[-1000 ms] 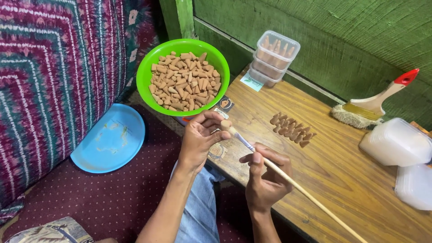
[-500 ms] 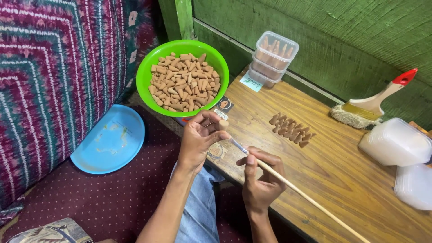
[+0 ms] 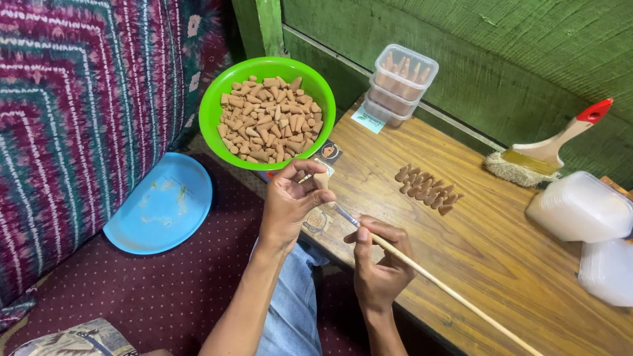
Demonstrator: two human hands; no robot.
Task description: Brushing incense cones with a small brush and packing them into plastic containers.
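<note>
My left hand [image 3: 290, 201] pinches one small brown cone [image 3: 321, 180] between thumb and fingers, just below the green bowl [image 3: 217, 99] heaped with several like cones. In my right hand [image 3: 381, 264] is a long thin wooden-handled brush [image 3: 455, 300]; its tip points up-left and reaches the held cone. A row of several cones [image 3: 427, 189] lies on the wooden table [image 3: 501, 257] to the right of both hands.
Stacked clear lidded boxes [image 3: 400, 82] with cones stand at the table's back. A wide brush with a red-tipped handle [image 3: 550, 151] and white plastic containers [image 3: 583, 207] lie at the right. A blue lid [image 3: 160, 204] rests on the maroon carpet, left.
My left hand has turned the cone slightly and the brush tip has moved closer to it. Both hands stay in nearly the same place.
</note>
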